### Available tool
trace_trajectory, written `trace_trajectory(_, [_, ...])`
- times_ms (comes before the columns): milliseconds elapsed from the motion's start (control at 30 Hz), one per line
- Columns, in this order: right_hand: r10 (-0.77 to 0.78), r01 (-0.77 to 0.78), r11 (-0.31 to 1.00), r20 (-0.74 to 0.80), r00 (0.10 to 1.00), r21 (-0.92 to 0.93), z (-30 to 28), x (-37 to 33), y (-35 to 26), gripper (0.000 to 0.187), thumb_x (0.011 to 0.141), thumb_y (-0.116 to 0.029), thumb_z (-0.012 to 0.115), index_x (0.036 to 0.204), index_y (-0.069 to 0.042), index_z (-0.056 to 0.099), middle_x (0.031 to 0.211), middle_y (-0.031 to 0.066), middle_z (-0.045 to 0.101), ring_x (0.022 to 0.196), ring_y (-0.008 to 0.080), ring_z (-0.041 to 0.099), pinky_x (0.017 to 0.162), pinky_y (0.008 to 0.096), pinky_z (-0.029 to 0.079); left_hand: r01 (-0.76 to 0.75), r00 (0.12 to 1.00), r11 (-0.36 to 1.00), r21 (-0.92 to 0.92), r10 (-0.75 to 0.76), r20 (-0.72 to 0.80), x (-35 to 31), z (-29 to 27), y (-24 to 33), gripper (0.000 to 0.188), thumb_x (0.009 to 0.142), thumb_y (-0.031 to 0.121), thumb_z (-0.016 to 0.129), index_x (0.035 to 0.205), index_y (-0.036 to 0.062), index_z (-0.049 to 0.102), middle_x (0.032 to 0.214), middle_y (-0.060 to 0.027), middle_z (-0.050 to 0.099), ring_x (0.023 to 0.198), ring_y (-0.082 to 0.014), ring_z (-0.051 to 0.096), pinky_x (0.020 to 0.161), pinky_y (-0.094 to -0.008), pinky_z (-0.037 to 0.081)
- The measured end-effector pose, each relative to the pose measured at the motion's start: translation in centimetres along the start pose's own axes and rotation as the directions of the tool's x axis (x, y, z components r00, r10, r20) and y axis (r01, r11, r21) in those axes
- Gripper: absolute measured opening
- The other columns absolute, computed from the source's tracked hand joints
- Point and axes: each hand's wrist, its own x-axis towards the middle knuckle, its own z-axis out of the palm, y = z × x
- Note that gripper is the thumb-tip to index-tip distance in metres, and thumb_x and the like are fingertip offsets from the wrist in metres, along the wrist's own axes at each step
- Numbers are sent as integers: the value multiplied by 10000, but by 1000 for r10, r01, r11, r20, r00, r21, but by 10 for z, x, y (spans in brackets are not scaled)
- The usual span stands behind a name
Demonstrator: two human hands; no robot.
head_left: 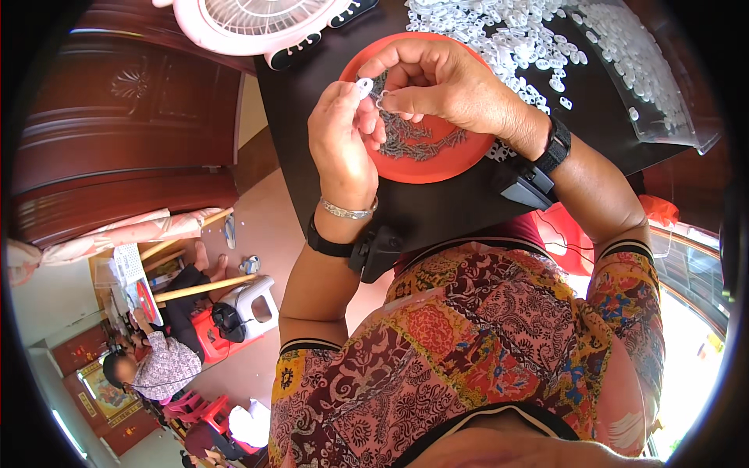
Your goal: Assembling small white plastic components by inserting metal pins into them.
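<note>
Both hands meet over a round orange-red dish (437, 171), which holds many small grey screws (409, 148). Between the thumb and fingers of my left hand (343, 136) is a small white oval plastic piece (363, 86) with a hole in it. My right hand (452, 86) comes in from the right, its thumb and bent fingers pinched close beside that piece. A tiny pale loop-shaped bit shows at the right thumb tip; what it is cannot be made out. The right fingertips are partly hidden behind the thumb.
Loose white plastic pieces (515, 47) lie heaped beyond the dish on the dark table (421, 222). A clear plastic bin (663, 101) with more pieces stands at the far right. A pink fan (187, 27) stands far left. Another person (168, 363) sits in the room at left.
</note>
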Motion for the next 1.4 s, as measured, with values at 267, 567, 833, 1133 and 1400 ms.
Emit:
trace_trajectory(267, [-14, 14, 1000, -13, 1000, 20, -2, -1, -2, 289, 820, -65, 639, 1096, 8, 595, 763, 5, 603, 636, 59, 542, 592, 204, 461, -135, 990, 980, 149, 129, 47, -2, 1, 1, 233, 940, 223, 460, 826, 26, 511, 659, -13, 438, 573, -101, 441, 520, -225, 355])
trace_trajectory(567, [20, -20, 1000, 16, 1000, 19, -2, -2, -7, 282, 841, 26, 595, 1119, -23, 606, 770, -2, 588, 650, 51, 530, 598, 195, 450, -239, 971, 954, 183, 234, 48, 0, -1, -1, 227, 953, 219, 471, 858, 18, 517, 677, -14, 463, 583, -88, 434, 533, -217, 364])
trace_trajectory(833, [-9, 9, 1000, 12, 1000, 5, -2, -2, -7, 258, 822, -57, 640, 1072, -3, 609, 763, 5, 607, 670, 60, 548, 621, 210, 458, -302, 953, 901, 311, 290, 86, -1, 0, -2, 215, 950, 212, 471, 859, 23, 518, 664, 2, 462, 585, -67, 424, 540, -196, 350])
trace_trajectory(1133, [-57, 57, 998, -8, 998, -9, 0, -4, -9, 240, 826, -37, 635, 1064, -18, 613, 778, -4, 609, 733, 64, 563, 679, 219, 461, -380, 922, 827, 414, 371, 105, -2, 0, -3, 208, 952, 186, 484, 836, 14, 496, 653, 6, 457, 578, -55, 396, 519, -217, 332])
trace_trajectory(1400, [-120, 118, 992, -28, 992, -48, 0, -4, -10, 221, 827, -24, 633, 1047, -14, 615, 774, -4, 611, 734, 58, 566, 683, 215, 465, -358, 932, 824, 439, 346, 111, -4, 1, 0, 178, 929, 162, 473, 854, 10, 528, 674, -1, 470, 601, -64, 426, 567, -201, 365])
